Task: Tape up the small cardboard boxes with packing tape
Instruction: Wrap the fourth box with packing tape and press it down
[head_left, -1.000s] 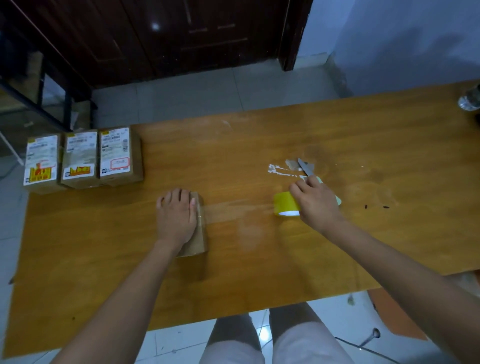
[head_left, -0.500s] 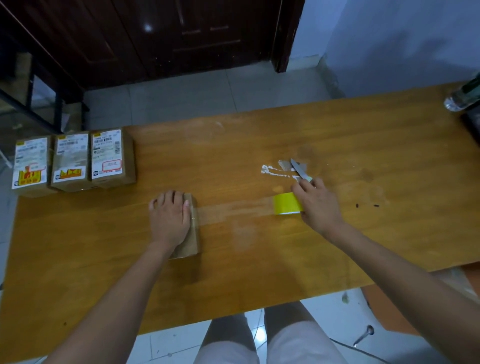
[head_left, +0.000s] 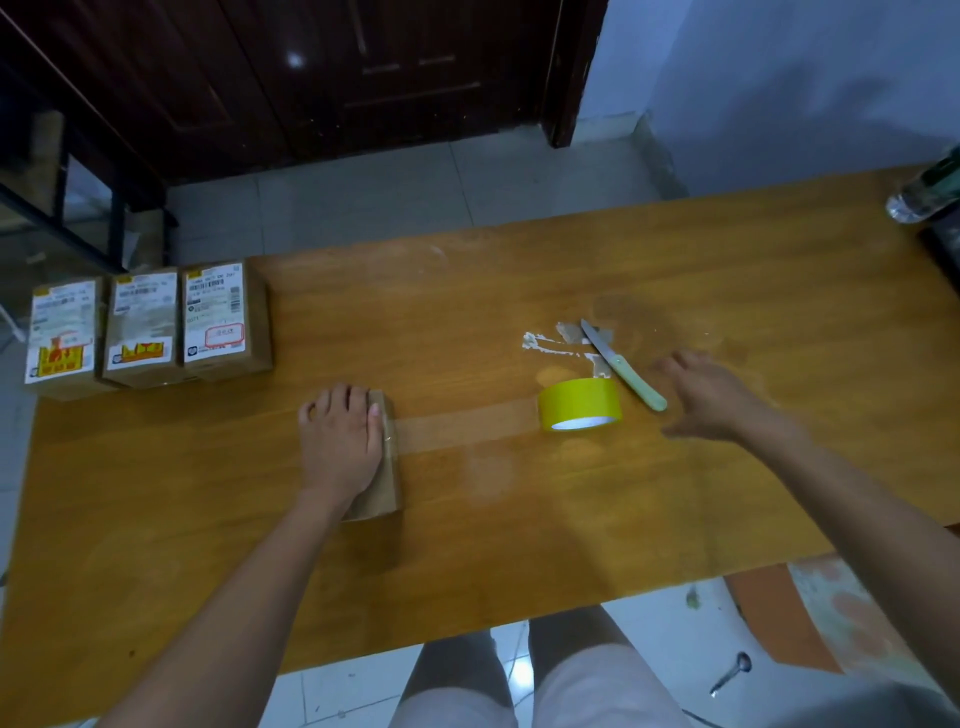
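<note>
My left hand (head_left: 340, 439) lies flat on top of a small brown cardboard box (head_left: 383, 488) near the middle of the wooden table (head_left: 519, 545). A clear strip of tape (head_left: 462, 428) runs along the tabletop from the box's right side to a yellow tape roll (head_left: 579, 402) standing on edge. My right hand (head_left: 709, 397) hovers, blurred, to the right of the roll with fingers spread and holding nothing. A small knife (head_left: 623, 366) with a pale green handle lies between the roll and that hand.
Three labelled cardboard boxes (head_left: 148, 327) stand side by side at the table's far left. White tape scraps (head_left: 550, 345) stick to the wood by the knife blade. A plastic bottle (head_left: 927, 192) lies at the far right edge. My legs show under the near edge.
My right hand let go of the tape roll and moved off to the right, uncovering the knife. The roll now stands alone. My left hand stays on the box.
</note>
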